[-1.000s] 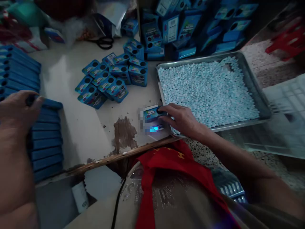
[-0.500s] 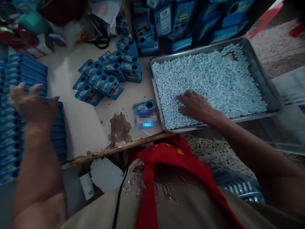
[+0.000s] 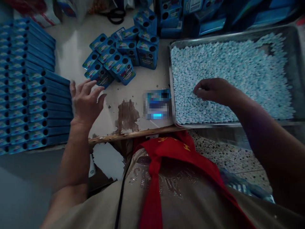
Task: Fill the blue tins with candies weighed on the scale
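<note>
My left hand (image 3: 87, 101) is over the table with its fingers spread and nothing in them. It is between neat rows of flat blue boxes (image 3: 56, 108) and a loose group of small blue boxes (image 3: 124, 70) with dark round holes on top. On the right, my right hand (image 3: 214, 90) is at the pale blue candies (image 3: 238, 66), which fill much of a metal tray (image 3: 175, 122). Its fingers are curled and pinched together; whatever they hold is hidden. A small blue box or device (image 3: 157, 104), partly blurred out, lies between my hands, beside the tray.
Black-handled scissors (image 3: 116, 16) lie at the back of the table. More blue boxes (image 3: 170, 16) are piled behind the tray. The worn wooden table edge (image 3: 133, 133) runs in front of my red apron (image 3: 171, 148). Speckled floor shows below the tray.
My left hand has moved right, off the stacked boxes towards the loose group. My right hand's fingers have drawn together from a looser reach into the candies. The camera view has shifted.
</note>
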A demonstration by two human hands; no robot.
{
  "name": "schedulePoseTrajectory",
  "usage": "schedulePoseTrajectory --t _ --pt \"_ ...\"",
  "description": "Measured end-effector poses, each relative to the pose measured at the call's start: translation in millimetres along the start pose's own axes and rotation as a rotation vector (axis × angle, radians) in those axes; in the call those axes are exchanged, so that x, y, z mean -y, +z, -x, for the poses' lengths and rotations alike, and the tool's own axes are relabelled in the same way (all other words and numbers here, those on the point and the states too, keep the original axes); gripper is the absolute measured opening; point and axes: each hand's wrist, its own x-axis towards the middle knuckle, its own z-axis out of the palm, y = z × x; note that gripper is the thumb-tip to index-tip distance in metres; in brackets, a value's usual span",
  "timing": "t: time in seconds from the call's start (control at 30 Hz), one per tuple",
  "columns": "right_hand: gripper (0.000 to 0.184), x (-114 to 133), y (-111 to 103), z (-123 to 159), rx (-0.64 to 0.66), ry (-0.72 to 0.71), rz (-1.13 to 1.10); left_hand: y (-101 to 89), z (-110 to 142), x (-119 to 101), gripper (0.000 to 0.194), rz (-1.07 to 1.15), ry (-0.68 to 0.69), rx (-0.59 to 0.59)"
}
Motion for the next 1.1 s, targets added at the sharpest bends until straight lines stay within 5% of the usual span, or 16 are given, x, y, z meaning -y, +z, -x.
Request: schedulePoseTrajectory --t 0.3,0.63,0.83,1.1 --pt "0.010 48 -6 12 -0.004 -0.300 0.031 45.9 0 -21 0.021 0.106 0.182 -0.110" --pt "0.030 111 11 9 0.065 -0.643 0.398 59.9 19 -13 0.018 0.176 0.187 -0.052" --pt "0.033 115 23 0 0.052 -0.688 0.607 61.7 29 -2 0.015 0.197 0.158 -0.064" --pt "0.018 113 25 2 0.029 -0.671 0.490 64.2 30 1 0.017 0.214 0.146 -0.009"
